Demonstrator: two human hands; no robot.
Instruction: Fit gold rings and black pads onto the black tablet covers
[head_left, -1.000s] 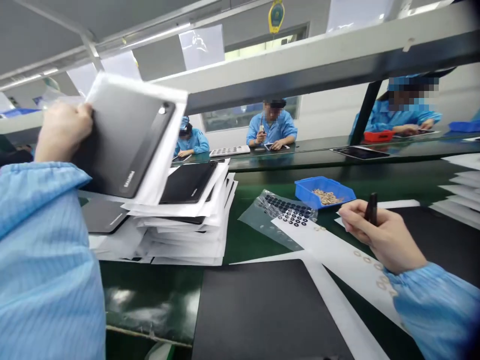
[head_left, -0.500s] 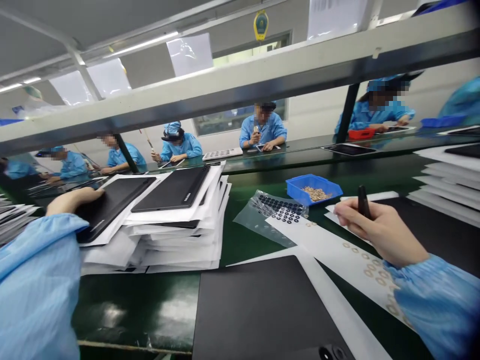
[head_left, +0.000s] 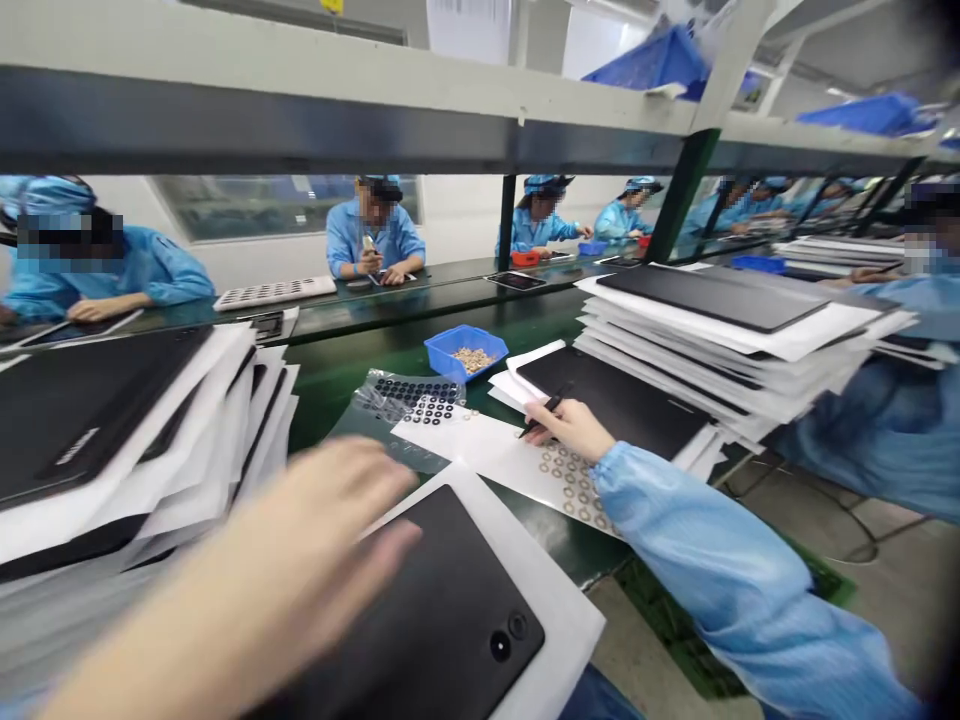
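My left hand is blurred by motion, fingers stretched out and empty, just above the left edge of a black tablet back cover lying on a white sheet near me. My right hand is closed on a thin black pen-like tool, its tip over a white strip of small ring stickers. A clear bag with black rings lies beyond the strip, and a small blue tray of gold-coloured parts stands behind it.
A stack of black covers interleaved with white sheets fills the left. A second such stack stands at the right. A shelf beam runs overhead. Several people in blue coats work at the far bench; a blue sleeve is at right.
The view swung right and down. My left hand left the cover on the left stack and moved toward the near black cover. My right hand kept the tool, now over the sticker strip.
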